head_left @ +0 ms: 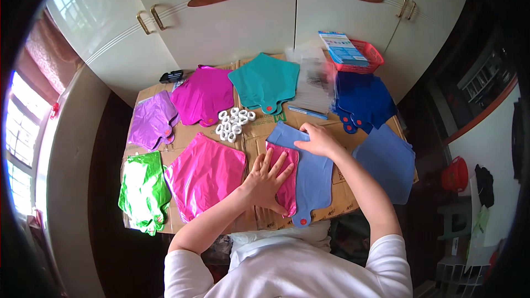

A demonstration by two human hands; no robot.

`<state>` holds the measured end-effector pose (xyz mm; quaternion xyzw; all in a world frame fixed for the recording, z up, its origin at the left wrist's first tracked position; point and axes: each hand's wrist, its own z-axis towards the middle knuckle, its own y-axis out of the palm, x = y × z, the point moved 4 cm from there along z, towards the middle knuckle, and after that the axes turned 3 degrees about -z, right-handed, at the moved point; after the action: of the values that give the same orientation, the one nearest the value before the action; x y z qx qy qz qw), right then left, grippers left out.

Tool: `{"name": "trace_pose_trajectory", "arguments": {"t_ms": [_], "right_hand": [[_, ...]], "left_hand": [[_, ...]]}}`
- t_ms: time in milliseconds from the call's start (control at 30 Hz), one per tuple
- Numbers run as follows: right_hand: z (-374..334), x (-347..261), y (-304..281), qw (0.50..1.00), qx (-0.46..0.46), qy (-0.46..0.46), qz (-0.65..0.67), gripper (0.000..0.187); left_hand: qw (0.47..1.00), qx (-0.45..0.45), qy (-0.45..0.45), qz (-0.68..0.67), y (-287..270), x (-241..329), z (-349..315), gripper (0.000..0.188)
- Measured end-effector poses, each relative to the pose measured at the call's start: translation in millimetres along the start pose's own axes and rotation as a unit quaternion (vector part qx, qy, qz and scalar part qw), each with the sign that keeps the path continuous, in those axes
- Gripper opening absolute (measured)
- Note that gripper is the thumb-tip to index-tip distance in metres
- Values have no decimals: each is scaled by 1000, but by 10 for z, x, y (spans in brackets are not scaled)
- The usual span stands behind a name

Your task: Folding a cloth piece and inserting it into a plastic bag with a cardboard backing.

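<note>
Now the left hand [269, 181] presses down flat, fingers spread wide, over a folded pink sheet [288, 196], gripping nothing. Over at the right hand [318, 140], thumb and fingers curl partway in at the upper end of a folded grey-blue sheet [314, 179]; whether they pinch it, I can't tell. Both sheets lie side by side at the near edge of the cardboard-covered tabletop [254, 146]. Leftward sits a broad pink sheet [207, 174], white rings [227, 127] cluster just beyond, and a teal sheet [265, 84] lies farther back!
</note>
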<state>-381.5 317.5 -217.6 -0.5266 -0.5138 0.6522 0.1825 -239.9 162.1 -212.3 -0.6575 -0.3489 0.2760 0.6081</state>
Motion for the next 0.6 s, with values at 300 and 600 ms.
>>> {"name": "trace_pose_trajectory", "arguments": {"t_ms": [300,600], "right_hand": [[3,113,-155,993,-102,-9,59,49],[-530,243,-230,942,-162,115,269,47]], "left_hand": [[1000,-3,-4,0,1,13,-5,126],[1000,-1,-14,-12,22,12,-12,126]]}}
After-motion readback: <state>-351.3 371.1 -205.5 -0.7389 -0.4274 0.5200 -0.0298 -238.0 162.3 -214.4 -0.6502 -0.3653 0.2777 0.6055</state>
